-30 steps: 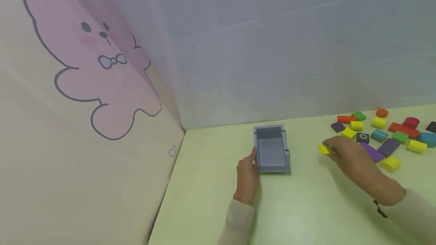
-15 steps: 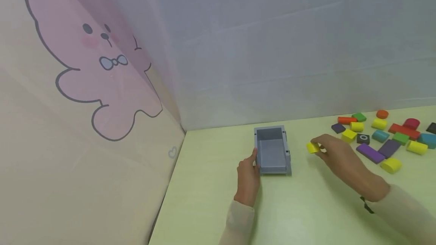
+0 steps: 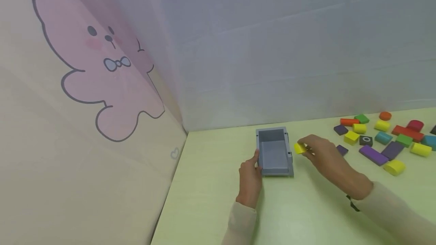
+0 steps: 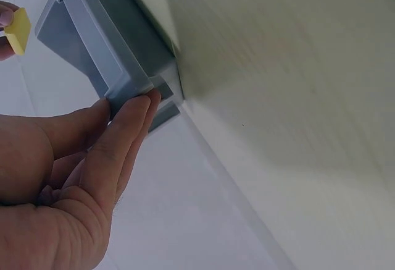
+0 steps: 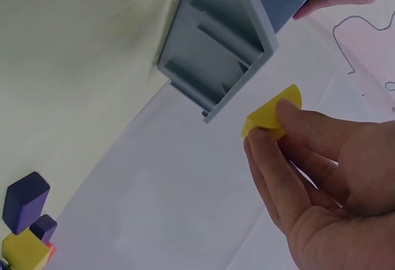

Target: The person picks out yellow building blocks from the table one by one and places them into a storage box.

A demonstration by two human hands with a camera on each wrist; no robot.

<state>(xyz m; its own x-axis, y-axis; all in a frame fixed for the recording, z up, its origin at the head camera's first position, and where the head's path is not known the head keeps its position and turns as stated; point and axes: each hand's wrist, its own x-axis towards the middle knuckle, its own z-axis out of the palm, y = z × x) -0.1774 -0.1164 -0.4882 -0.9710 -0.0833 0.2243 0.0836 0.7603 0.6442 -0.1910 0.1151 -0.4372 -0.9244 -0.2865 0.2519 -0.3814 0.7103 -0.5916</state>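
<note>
A small grey open-topped plastic box (image 3: 271, 135) stands on the table. My left hand (image 3: 250, 182) grips its left wall near the front corner; in the left wrist view the thumb and fingers pinch the box's edge (image 4: 102, 41). My right hand (image 3: 325, 160) holds a small yellow toy block (image 3: 299, 148) between thumb and fingertips, just off the box's right side. The block (image 5: 271, 114) shows a curved face in the right wrist view, apart from the ribbed outer side of the box (image 5: 191, 54). Inside, the box's floor shows bare.
Several coloured blocks lie scattered at the right, among them a purple bar (image 3: 373, 155), a yellow cylinder (image 3: 420, 149) and a black block with a white ring (image 3: 366, 140). A pale wall sheet (image 3: 272, 48) rises behind the table; another with a pink bear stands at left.
My right hand has carried the yellow block leftward from near the pile to beside the box. A dark purple block shows behind it now. My left hand keeps hold of the box.
</note>
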